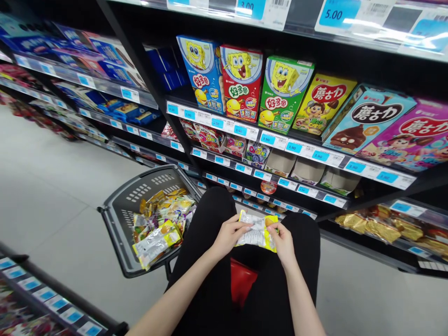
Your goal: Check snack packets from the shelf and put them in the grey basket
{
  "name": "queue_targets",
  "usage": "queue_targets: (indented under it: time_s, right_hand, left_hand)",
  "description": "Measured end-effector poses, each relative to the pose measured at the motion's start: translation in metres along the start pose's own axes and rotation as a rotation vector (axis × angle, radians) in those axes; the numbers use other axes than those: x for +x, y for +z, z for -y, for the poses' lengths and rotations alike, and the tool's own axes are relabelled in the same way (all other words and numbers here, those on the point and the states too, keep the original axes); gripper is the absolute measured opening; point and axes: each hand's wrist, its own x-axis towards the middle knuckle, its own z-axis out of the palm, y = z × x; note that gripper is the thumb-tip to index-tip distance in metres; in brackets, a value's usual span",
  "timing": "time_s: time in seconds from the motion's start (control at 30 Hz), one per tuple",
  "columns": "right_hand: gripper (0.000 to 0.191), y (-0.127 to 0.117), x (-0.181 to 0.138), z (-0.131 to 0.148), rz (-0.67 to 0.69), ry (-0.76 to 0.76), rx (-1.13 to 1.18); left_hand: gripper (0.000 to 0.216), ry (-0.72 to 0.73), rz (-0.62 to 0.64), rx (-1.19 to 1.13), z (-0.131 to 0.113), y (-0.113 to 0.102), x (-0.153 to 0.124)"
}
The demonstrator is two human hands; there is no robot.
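Observation:
I hold a yellow and silver snack packet over my lap with both hands. My left hand pinches its left edge with closed fingers. My right hand grips its right edge, fingers curled over the packet. My legs are in black trousers and I sit or crouch in front of a shop shelf. A red object shows between my knees.
A dark grey shopping basket on the floor at my left holds several snack packets. Black shelves ahead carry colourful boxes and blue price tags. Another shelf edge runs at the lower left. Grey floor lies to the left.

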Motion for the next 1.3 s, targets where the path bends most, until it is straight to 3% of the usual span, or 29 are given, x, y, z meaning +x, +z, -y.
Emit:
queue_targets:
  time_s: [0.33, 0.57, 0.83, 1.03, 1.3]
  right_hand:
    - [0.03, 0.004, -0.002, 0.007, -0.019, -0.007, -0.075]
    - [0.03, 0.004, 0.0, 0.008, -0.009, -0.015, -0.087]
    - [0.03, -0.001, -0.006, 0.015, 0.005, 0.058, 0.163]
    - [0.03, -0.005, -0.006, 0.018, 0.072, 0.074, 0.396]
    - [0.029, -0.011, -0.01, 0.021, 0.15, 0.065, 0.417]
  left_hand:
    - [0.031, -0.076, -0.027, -0.075, -0.003, -0.003, 0.005]
    - [0.018, -0.206, -0.079, -0.216, -0.002, -0.005, 0.007]
    - [0.02, -0.172, 0.081, -0.214, 0.0, -0.009, 0.006]
    - [0.014, -0.204, 0.084, -0.316, -0.004, -0.01, 0.005]
    - [0.066, -0.273, 0.098, -0.684, -0.003, -0.011, 0.007]
